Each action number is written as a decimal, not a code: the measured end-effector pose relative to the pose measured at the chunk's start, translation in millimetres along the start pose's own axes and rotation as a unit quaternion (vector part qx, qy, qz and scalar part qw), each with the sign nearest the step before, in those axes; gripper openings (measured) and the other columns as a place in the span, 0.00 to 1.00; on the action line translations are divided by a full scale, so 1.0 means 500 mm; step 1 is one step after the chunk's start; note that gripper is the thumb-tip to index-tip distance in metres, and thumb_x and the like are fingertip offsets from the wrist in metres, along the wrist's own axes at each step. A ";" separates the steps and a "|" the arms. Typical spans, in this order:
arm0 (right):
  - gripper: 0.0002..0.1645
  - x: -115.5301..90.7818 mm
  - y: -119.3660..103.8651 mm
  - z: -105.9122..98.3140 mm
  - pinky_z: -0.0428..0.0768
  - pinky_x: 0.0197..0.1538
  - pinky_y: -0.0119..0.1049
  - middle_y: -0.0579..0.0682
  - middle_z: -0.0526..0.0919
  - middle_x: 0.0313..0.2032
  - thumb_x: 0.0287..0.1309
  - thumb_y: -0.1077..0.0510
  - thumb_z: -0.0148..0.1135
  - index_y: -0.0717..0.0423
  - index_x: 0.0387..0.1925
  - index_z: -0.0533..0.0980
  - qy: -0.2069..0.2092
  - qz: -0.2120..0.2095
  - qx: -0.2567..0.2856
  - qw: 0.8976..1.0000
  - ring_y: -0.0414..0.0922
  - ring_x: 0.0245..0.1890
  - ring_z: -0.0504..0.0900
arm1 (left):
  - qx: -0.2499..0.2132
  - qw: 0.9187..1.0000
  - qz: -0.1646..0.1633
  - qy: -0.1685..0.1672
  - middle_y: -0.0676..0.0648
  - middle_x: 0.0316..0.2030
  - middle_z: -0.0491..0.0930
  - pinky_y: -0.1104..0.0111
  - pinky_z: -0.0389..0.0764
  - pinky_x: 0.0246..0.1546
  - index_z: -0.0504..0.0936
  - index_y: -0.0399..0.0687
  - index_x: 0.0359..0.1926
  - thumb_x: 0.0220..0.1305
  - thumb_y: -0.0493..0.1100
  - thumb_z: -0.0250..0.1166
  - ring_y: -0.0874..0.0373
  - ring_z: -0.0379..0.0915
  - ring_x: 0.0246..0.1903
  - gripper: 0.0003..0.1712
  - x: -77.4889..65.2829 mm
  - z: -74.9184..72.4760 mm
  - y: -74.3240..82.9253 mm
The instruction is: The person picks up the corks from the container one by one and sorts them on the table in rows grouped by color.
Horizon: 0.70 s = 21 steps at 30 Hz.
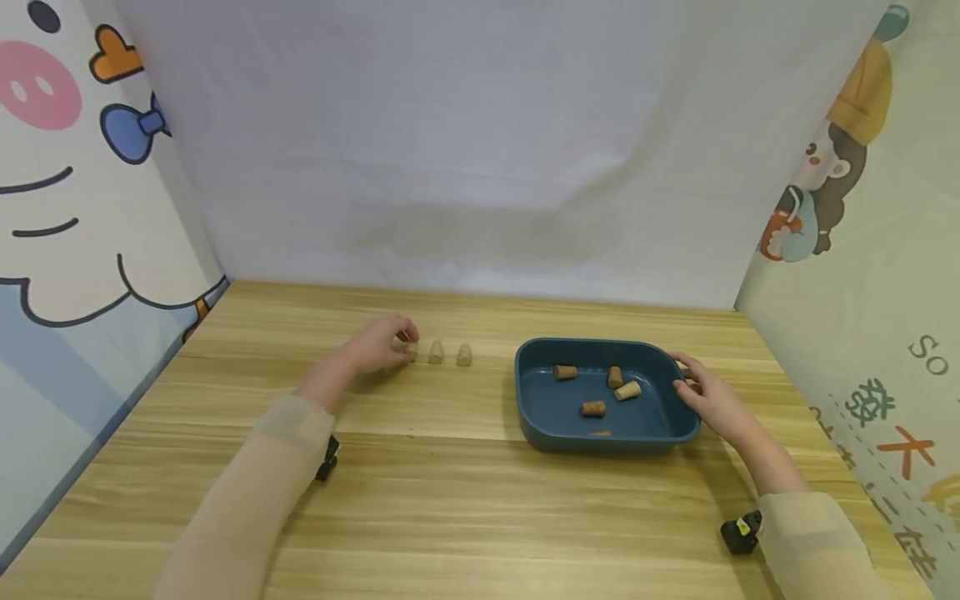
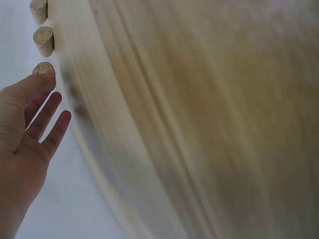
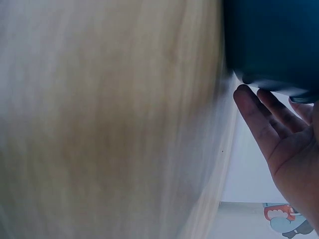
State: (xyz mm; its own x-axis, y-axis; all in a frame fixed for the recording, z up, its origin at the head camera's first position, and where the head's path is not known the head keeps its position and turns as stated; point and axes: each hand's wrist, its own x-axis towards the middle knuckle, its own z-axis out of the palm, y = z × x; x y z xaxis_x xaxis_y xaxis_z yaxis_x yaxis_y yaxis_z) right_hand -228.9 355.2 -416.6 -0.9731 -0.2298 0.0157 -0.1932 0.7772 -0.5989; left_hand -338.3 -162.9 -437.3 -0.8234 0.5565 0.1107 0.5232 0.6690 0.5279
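Observation:
My left hand point(image 1: 378, 346) pinches a tapered cork point(image 2: 42, 68) between thumb and fingers, at the left end of a short row. Two more corks stand upright beside it, a middle cork point(image 1: 437, 352) and a right-hand cork point(image 1: 465, 355). In the left wrist view the thumb partly covers the pinched cork, and the other fingers spread away from it. Over on the right, my right hand point(image 1: 708, 400) holds the right side of a dark blue tray point(image 1: 607, 443), thumb over its rim and fingers along the outside.
Several corks lie on their sides in the tray, among them a pale cork point(image 1: 627, 391) and a darker cork point(image 1: 593, 408); the front wall partly hides one. A wooden table point(image 1: 420, 517) carries everything. Behind it hangs a white cloth point(image 1: 480, 150), with printed panels at both sides.

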 end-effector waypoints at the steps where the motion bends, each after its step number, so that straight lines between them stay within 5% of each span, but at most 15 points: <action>1: 0.32 0.000 0.000 0.000 0.73 0.53 0.62 0.77 0.63 0.60 0.72 0.56 0.44 0.64 0.70 0.50 0.000 0.001 -0.001 1.000 0.71 0.55 0.70 | -0.003 1.000 -0.001 -0.001 0.39 0.42 0.79 0.55 0.76 0.51 0.77 0.34 0.44 0.56 0.34 0.67 0.44 0.74 0.47 0.15 0.000 0.001 0.000; 21: 0.32 -0.001 -0.001 -0.001 0.74 0.52 0.62 0.77 0.65 0.59 0.71 0.56 0.44 0.64 0.70 0.51 0.003 0.001 -0.003 1.000 0.71 0.54 0.71 | -0.007 1.000 -0.012 -0.013 0.38 0.44 0.78 0.54 0.75 0.53 0.77 0.32 0.47 0.55 0.31 0.67 0.43 0.73 0.49 0.17 -0.003 0.007 -0.004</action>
State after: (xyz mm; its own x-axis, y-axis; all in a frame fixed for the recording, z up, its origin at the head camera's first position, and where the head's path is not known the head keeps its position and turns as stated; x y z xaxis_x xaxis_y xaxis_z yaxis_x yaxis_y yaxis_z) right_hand -228.1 355.0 -416.0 -0.9743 -0.2246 0.0188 -0.1915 0.7808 -0.5947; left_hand -337.6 -163.3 -441.8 -0.8300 0.5525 0.0766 0.4998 0.6756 0.5420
